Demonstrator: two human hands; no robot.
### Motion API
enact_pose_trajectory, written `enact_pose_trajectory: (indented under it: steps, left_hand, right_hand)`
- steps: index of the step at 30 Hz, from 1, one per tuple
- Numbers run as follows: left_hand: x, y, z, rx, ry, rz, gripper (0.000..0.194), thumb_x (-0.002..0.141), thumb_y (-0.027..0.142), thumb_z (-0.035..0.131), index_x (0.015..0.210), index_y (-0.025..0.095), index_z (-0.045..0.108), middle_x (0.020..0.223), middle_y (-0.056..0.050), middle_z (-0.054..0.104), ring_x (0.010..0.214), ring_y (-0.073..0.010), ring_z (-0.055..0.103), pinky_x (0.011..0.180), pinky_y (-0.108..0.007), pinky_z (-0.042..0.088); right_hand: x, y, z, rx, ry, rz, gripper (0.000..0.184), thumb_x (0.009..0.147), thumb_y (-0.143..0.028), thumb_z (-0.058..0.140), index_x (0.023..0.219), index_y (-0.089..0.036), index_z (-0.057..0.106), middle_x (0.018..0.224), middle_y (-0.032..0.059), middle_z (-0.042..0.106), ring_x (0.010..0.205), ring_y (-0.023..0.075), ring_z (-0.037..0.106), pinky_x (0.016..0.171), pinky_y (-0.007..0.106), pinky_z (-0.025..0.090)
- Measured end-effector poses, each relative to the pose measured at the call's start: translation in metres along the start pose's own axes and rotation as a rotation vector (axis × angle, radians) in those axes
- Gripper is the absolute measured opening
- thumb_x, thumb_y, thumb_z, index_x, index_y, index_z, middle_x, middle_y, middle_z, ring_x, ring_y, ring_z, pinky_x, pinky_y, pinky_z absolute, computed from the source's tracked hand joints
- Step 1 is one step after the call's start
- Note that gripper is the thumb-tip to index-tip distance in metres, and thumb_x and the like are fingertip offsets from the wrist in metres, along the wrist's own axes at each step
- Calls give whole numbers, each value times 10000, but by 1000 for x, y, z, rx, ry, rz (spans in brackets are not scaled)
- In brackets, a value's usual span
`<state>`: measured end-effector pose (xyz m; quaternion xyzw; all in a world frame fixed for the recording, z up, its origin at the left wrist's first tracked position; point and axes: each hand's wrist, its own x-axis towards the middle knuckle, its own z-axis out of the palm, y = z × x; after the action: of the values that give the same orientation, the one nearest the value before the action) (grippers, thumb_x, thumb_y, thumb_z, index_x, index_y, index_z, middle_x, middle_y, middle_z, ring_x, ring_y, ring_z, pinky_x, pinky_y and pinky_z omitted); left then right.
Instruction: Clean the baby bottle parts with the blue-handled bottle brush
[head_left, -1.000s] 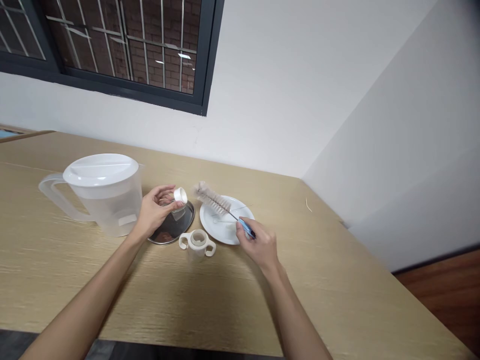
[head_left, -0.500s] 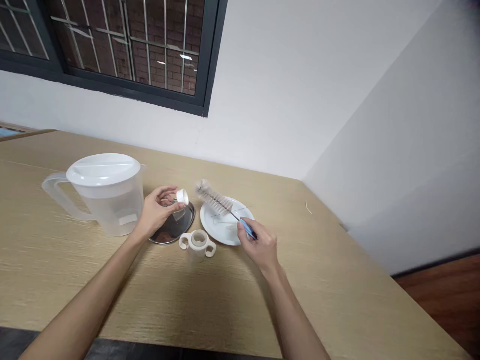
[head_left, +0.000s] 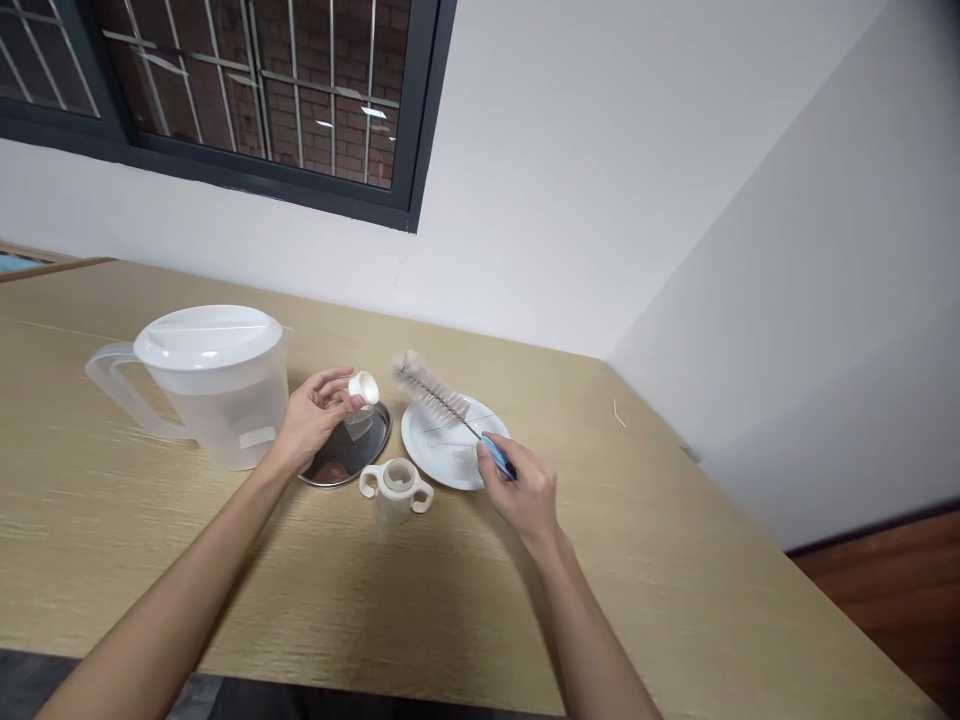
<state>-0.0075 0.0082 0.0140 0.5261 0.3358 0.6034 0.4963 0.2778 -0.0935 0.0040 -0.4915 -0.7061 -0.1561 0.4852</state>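
Between the thumb and fingers of my left hand [head_left: 311,415] is a small white cap [head_left: 364,387], its hollow side turned toward the right. Below it lies a dark metal tray [head_left: 334,465] with a clear piece [head_left: 360,425] on it, partly hidden. My right hand [head_left: 521,490] grips the blue handle of a bottle brush [head_left: 439,395]. The white bristles point up and left, above a white plate [head_left: 427,465] that carries thin wire-like pieces. A two-handled baby bottle [head_left: 396,490] stands upright between my hands, touched by neither.
A lidded clear plastic pitcher [head_left: 225,400] stands left of my left hand. On the right of the wooden table [head_left: 637,580] lies a thin pale strip [head_left: 619,413]. The white wall [head_left: 525,250] and a barred window [head_left: 262,90] are behind the table.
The cap in my left hand has tilted so its opening shows more. The brush head has shifted up very slightly; the other things stay in place.
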Motion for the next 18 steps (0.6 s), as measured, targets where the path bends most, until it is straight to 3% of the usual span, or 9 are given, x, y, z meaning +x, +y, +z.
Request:
enact_pose_trajectory:
  steps: [6,12,15,18]
  left_hand:
    - [0,1,2,23,20,-8,634,606,340,874,1152,150,612,950,-61,693,800,-137,616,749,-258,490]
    - [0,2,1,5,19,-5,602,629,350,861,1141,148,615,937,-63,696,803,-137,625,760,-260,494]
    - [0,1,2,30,1,-4,619,623,352,864,1154,152,616,972,-76,702,820,-148,633,766,-270,498]
    - [0,1,2,44,-11,2,627,625,360,862,1162,149,615,1009,-96,704,881,-177,647,804,-301,507]
  right_hand:
    - [0,-2,1,26,-123,-58,188,909,-253,578,1021,-159,695,871,63,757,620,126,669,596,227,507]
    - [0,2,0,-20,-47,23,186,898,-269,592,1000,-163,705,831,58,748,614,132,664,594,232,509]
    - [-1,-1,1,20,-23,-18,186,890,-243,605,1032,-162,693,871,63,752,628,129,668,597,229,509]
    - [0,-2,2,39,-80,-72,177,889,-222,611,1038,-160,686,879,55,754,612,118,658,587,225,497]
